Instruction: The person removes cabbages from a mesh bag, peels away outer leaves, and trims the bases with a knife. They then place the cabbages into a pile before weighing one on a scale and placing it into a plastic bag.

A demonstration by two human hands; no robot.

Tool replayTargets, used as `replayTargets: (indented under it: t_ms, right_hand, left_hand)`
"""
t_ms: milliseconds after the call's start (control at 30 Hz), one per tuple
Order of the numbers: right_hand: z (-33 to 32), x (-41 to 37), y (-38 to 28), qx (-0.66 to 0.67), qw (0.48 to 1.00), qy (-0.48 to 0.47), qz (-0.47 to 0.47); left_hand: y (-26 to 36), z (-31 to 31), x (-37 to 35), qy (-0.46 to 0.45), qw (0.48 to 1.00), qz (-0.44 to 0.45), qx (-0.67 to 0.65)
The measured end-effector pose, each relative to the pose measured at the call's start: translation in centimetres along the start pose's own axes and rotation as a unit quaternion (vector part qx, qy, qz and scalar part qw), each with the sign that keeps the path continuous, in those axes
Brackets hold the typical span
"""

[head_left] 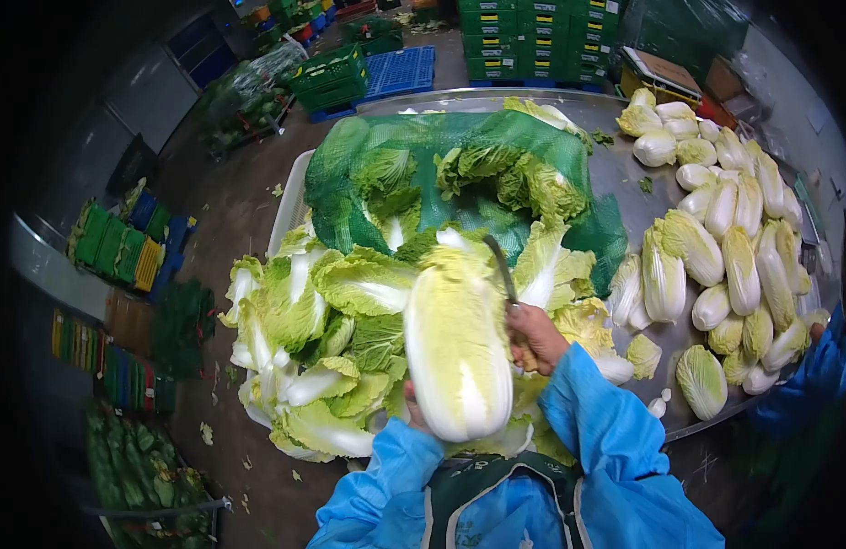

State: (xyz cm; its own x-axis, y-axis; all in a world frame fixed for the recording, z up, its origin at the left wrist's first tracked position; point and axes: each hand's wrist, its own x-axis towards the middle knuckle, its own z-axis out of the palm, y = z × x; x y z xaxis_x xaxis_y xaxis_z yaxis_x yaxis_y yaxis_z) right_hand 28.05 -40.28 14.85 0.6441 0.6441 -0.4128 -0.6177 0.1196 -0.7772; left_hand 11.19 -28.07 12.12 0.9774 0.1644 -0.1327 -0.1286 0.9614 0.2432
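Left hand [415, 409] clasps a Chinese cabbage [460, 352] in its grip; right hand [537, 338] wraps its grip around a knife [503, 270].

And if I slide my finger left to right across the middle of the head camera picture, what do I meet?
Stacked crates, then a heap of loose leaves, the big cabbage, the right hand, and finally lots of whole cabbages.

The long oval cabbage [460, 357] was pale yellow with a white near end. Crinkled loose leaves [350, 273] on the left were yellow-green with white ribs [299, 276], the far plastic-mesh sack [336, 206] green, the metal worktop [620, 181] silver-grey, the smooth sleeves [606, 421] bright blue.
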Motion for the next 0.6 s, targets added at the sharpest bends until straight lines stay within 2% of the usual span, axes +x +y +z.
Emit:
replayTargets:
  t_ms: [33,100,133,167,267,433,533,567,600]
  right_hand:
    - [0.3,0.9,0.3,-0.035,0.999,-0.014,-0.005]
    - [0.5,1.4,0.1,-0.068,0.997,-0.029,-0.010]
    - [1.7,-0.1,-1.7,-0.147,0.989,-0.016,-0.005]
    - [2.2,-1.1,-2.3,-0.226,0.974,-0.004,0.007]
    - [0.8,0.4,0.2,-0.209,0.977,0.017,-0.032]
    - [1.2,-1.6,-0.5,-0.208,0.975,0.055,-0.053]
    - [0.6,-2.4,3.0,-0.326,0.916,0.037,-0.231]
    - [0.6,-2.3,3.1,-0.325,0.916,0.036,-0.233]
    - [0.5,-2.3,3.0,-0.385,0.899,0.069,-0.199]
  left_hand:
    - [0.2,0.1,-0.4,0.045,0.996,-0.001,0.077]
    - [0.7,0.6,-0.8,0.073,0.996,-0.005,0.047]
    - [0.6,1.0,-1.0,0.137,0.974,-0.007,0.183]
    - [0.3,1.1,-1.5,0.203,0.929,-0.012,0.310]
    - [0.2,0.1,-1.1,0.176,0.949,-0.004,0.261]
    - [-0.3,0.5,-0.1,0.145,0.961,0.020,0.235]
    - [-0.9,1.5,0.9,0.182,0.956,0.066,0.222]
    - [-1.1,1.8,1.2,0.198,0.948,0.086,0.235]
    - [-1.3,2.0,1.4,0.213,0.939,0.105,0.248]
